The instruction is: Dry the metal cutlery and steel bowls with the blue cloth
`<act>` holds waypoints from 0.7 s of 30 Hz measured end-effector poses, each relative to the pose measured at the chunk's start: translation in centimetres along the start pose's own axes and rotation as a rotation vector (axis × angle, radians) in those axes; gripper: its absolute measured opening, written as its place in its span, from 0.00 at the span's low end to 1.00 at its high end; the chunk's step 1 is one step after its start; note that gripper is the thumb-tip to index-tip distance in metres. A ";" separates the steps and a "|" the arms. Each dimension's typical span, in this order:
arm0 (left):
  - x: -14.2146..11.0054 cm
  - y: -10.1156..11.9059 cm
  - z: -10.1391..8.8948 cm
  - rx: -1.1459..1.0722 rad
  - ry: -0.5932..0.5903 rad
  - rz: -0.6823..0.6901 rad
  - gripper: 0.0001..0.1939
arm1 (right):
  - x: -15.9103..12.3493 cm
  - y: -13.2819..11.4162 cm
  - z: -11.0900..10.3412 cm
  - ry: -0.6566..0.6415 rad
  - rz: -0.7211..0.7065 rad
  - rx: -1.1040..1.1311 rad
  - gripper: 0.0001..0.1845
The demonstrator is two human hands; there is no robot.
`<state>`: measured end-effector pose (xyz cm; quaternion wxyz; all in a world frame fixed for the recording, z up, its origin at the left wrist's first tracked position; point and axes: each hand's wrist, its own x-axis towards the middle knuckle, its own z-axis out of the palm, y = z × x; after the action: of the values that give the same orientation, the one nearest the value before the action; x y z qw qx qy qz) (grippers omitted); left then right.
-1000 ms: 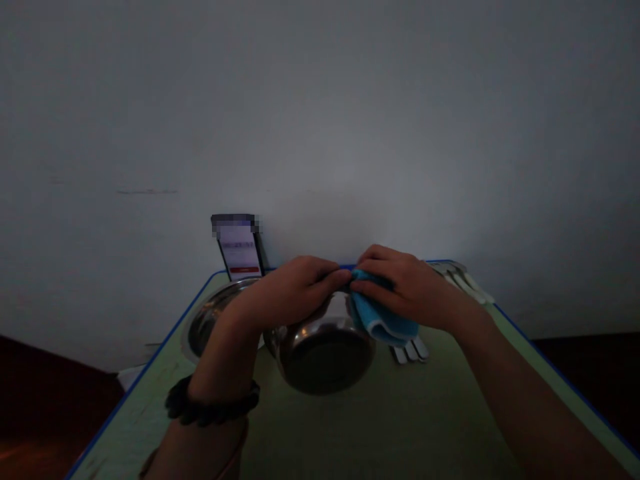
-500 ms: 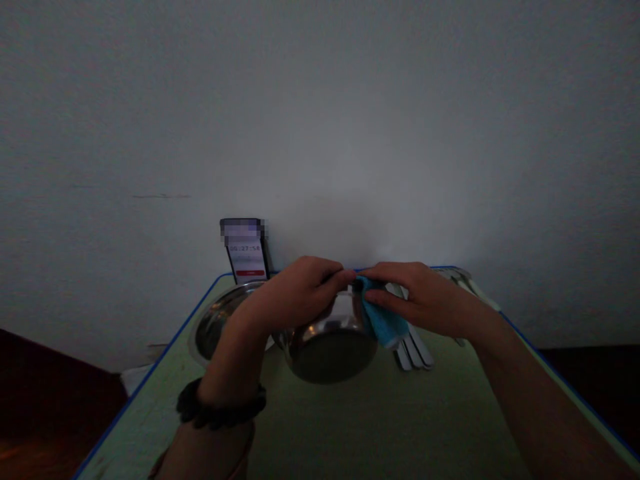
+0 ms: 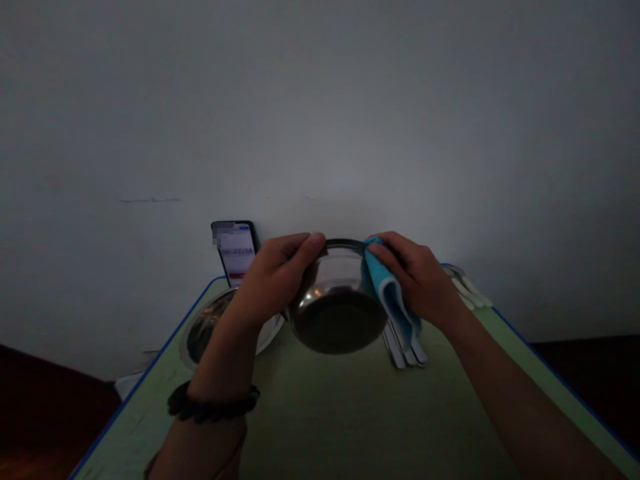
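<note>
My left hand (image 3: 273, 280) grips the left rim of a steel bowl (image 3: 336, 313), held tilted above the table with its base toward me. My right hand (image 3: 417, 280) presses a blue cloth (image 3: 393, 300) against the bowl's right rim and side, fingers closed on the cloth. A dark bead bracelet (image 3: 213, 407) circles my left wrist.
A second steel bowl (image 3: 205, 330) rests on the green, blue-edged table (image 3: 340, 413) at the left. White utensils (image 3: 407, 350) lie under the cloth, with more cutlery (image 3: 467, 287) at the far right. A phone (image 3: 236, 250) leans on the wall.
Both hands have lifted the bowl higher and tilted it further. My right hand with the cloth slid from the top of the rim to the bowl's right side.
</note>
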<state>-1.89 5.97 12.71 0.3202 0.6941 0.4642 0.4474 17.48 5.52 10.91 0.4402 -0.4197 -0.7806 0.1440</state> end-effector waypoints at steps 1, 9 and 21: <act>0.1 -0.3 0.1 -0.074 0.086 -0.020 0.17 | 0.0 0.2 0.1 0.055 0.035 0.047 0.13; 1.6 -2.4 1.8 -0.479 0.402 -0.191 0.14 | 0.4 1.8 1.4 0.312 0.280 0.402 0.14; 0.4 -0.3 1.9 0.034 -0.149 -0.033 0.20 | 0.3 0.8 -0.4 -0.163 0.015 -0.011 0.15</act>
<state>-0.17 6.44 11.80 0.3494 0.7232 0.4577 0.3813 18.13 6.18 10.81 0.3717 -0.4149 -0.8114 0.1769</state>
